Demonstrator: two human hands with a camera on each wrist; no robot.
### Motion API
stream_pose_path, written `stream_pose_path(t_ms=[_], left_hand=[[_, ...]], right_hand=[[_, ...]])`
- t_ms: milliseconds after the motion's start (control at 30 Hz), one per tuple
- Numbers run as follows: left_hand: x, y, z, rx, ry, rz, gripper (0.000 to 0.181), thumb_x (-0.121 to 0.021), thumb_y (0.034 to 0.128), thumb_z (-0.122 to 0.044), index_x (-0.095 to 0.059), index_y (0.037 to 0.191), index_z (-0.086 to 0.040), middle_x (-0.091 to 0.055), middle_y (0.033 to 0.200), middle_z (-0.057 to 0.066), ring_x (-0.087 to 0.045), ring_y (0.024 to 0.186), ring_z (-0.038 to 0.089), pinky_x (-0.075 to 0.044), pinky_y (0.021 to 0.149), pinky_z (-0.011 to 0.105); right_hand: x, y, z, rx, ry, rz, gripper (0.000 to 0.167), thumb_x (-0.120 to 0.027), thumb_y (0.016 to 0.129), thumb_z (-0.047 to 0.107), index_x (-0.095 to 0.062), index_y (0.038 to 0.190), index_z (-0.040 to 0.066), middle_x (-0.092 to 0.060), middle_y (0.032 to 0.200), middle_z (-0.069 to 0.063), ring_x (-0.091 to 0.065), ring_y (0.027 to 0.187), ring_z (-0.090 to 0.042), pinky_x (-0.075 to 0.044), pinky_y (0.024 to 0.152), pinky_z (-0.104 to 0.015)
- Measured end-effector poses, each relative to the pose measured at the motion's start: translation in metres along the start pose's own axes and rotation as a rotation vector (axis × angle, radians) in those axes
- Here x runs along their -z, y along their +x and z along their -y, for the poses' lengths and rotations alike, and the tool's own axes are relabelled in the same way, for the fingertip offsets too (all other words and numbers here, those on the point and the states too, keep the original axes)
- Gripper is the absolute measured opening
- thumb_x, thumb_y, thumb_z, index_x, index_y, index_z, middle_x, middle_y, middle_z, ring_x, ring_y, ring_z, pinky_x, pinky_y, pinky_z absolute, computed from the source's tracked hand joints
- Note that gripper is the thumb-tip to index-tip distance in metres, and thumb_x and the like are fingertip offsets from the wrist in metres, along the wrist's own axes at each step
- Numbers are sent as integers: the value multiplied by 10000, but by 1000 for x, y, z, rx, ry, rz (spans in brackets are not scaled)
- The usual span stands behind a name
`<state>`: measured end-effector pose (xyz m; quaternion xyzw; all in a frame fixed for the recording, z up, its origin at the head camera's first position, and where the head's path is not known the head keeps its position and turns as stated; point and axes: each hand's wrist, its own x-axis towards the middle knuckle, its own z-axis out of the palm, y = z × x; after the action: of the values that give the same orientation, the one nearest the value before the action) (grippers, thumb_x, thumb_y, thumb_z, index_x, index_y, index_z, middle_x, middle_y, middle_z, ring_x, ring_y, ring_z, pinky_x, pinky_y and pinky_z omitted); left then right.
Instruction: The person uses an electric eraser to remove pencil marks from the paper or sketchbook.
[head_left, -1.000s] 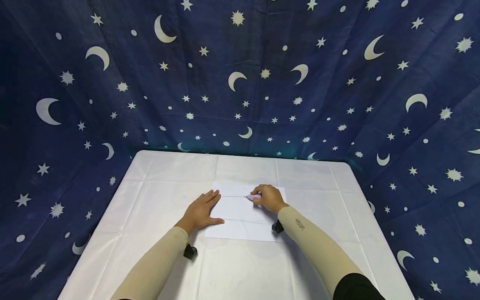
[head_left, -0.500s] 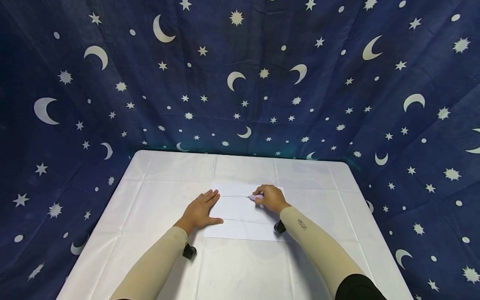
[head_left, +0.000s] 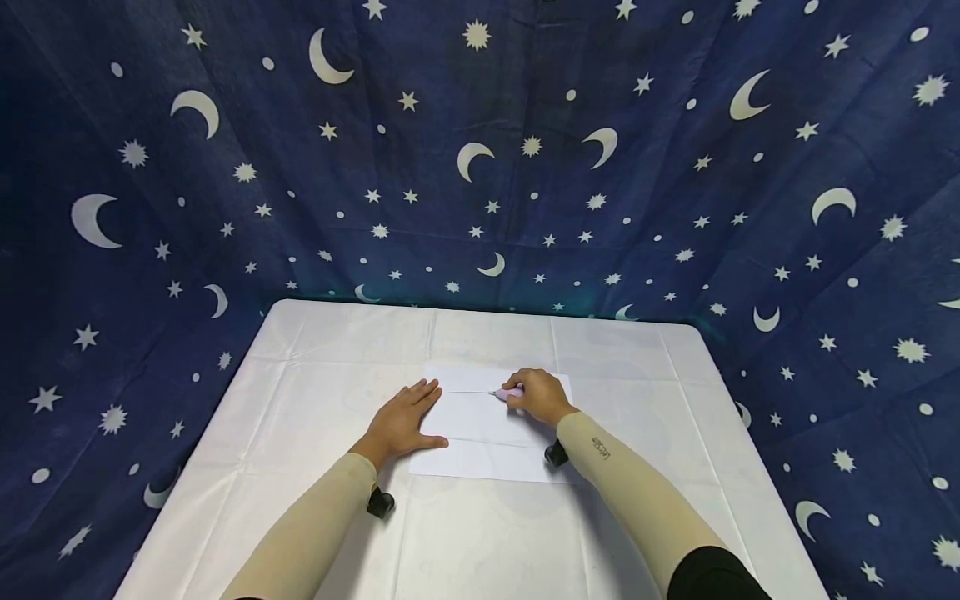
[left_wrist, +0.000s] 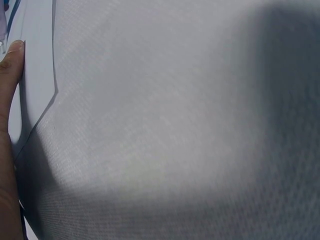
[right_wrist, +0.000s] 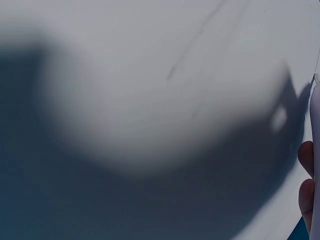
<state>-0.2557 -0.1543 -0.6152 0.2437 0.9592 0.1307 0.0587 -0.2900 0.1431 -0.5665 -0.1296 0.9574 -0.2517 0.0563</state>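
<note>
My left hand (head_left: pixel 401 422) lies with spread, straight fingers across the left edge of a white paper sheet (head_left: pixel 480 462). Its thumb also shows at the left edge of the left wrist view. My right hand (head_left: pixel 542 396) pinches a lilac pen-shaped tool (head_left: pixel 508 393) over the upper part of the sheet. The tool has a slim tip, which points left and meets the right end of a thin line (head_left: pixel 465 392) on the paper. Lower down, a second faint line (head_left: pixel 487 442) crosses the sheet. Two fingertips (right_wrist: pixel 306 157) show beside the tool in the right wrist view.
The sheet lies on a table with a creased white cover (head_left: pixel 337 342). Behind and beside it hangs a dark blue cloth (head_left: pixel 420 167) with moons and stars. Small black cameras (head_left: pixel 380 503) sit under both wrists.
Between the earlier frames my right hand shifts slightly right with the tool, and now it is a little further left again. My left hand stays in place on the paper.
</note>
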Motion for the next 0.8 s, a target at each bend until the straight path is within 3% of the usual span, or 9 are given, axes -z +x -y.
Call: stream_pose_path(t_ms=[800], left_hand=[[0, 0, 0, -18, 3, -11, 1037, -610, 756, -776, -361, 1535, -138, -287, 1616, 1, -227, 1503, 228, -217, 1224, 436]], right_hand=[[9, -7, -3, -22, -7, -2, 201, -832, 775, 173, -778, 969, 179, -730, 1075, -5, -660, 971, -181, -531, 910, -378]])
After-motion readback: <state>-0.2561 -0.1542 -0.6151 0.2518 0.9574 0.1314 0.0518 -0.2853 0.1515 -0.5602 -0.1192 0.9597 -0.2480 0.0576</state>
